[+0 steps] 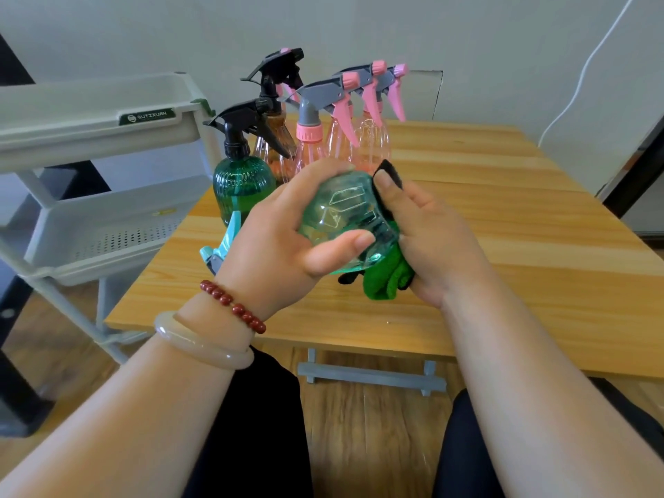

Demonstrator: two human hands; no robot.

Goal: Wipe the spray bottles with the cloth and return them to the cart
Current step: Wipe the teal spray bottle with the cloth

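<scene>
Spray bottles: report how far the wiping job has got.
Done: nothing that shows; the cart's visible trays hold no bottles. In hand: the left hand holds a clear teal bottle tipped on its side, while the right hand presses the green cloth against it. Left: five bottles stand on the table, a dark green one, an amber one and three pink ones.
</scene>
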